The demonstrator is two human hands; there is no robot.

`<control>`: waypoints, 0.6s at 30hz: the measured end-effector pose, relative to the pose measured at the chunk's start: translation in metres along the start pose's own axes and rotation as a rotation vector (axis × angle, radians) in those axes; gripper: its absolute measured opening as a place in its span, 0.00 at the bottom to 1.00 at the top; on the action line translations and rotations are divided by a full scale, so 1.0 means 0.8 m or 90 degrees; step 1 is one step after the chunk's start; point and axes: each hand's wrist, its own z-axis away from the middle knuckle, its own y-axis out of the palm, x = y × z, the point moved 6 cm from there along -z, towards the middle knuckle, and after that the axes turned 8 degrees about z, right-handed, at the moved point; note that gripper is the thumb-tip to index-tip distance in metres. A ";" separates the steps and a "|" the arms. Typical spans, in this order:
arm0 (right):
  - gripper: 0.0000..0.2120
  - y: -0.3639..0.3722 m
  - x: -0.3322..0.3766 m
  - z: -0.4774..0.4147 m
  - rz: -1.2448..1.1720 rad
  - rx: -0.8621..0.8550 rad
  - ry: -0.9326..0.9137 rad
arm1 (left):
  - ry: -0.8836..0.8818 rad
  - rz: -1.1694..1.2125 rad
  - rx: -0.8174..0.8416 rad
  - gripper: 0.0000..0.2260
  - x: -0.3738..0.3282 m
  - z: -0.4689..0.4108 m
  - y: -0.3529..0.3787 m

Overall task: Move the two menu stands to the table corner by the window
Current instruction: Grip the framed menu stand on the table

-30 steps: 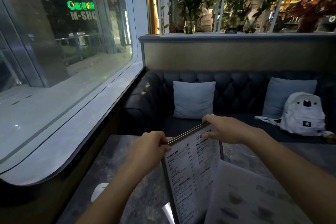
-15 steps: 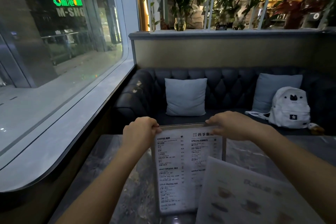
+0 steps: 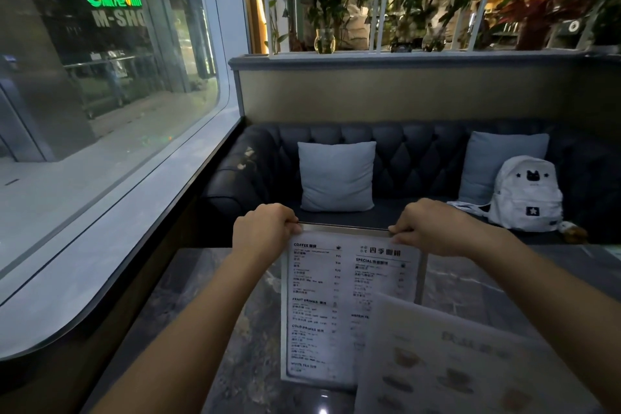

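A clear drinks menu stand [image 3: 322, 306] with black text stands upright on the dark marble table [image 3: 215, 312], facing me. My left hand [image 3: 265, 228] grips its top left corner and my right hand [image 3: 426, 225] grips its top right corner. A second menu stand [image 3: 463, 366], printed with pale food pictures, leans in front at the lower right and covers the first stand's lower right part. The table's far left corner lies by the window [image 3: 100, 77].
A dark tufted sofa [image 3: 420, 158] runs behind the table, with two grey cushions [image 3: 337, 175] and a white backpack [image 3: 526, 195]. A curved window sill [image 3: 111, 239] borders the table's left side. Plants stand on the ledge above the sofa.
The drinks menu stand has turned from angled to square-on and moved away from me toward the table's far side. Both hands stayed on its top corners.
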 end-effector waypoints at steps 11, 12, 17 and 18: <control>0.12 0.007 -0.005 0.009 -0.018 0.019 -0.010 | 0.028 -0.024 0.017 0.10 -0.005 0.002 0.001; 0.14 0.009 -0.007 0.013 -0.013 0.031 -0.013 | 0.043 -0.031 0.024 0.11 -0.008 0.004 0.001; 0.24 -0.013 -0.037 0.058 -0.120 -0.072 0.030 | 0.151 -0.002 -0.042 0.16 -0.034 0.024 -0.018; 0.25 -0.017 -0.043 0.072 -0.139 -0.096 0.038 | 0.165 0.021 -0.057 0.16 -0.042 0.029 -0.022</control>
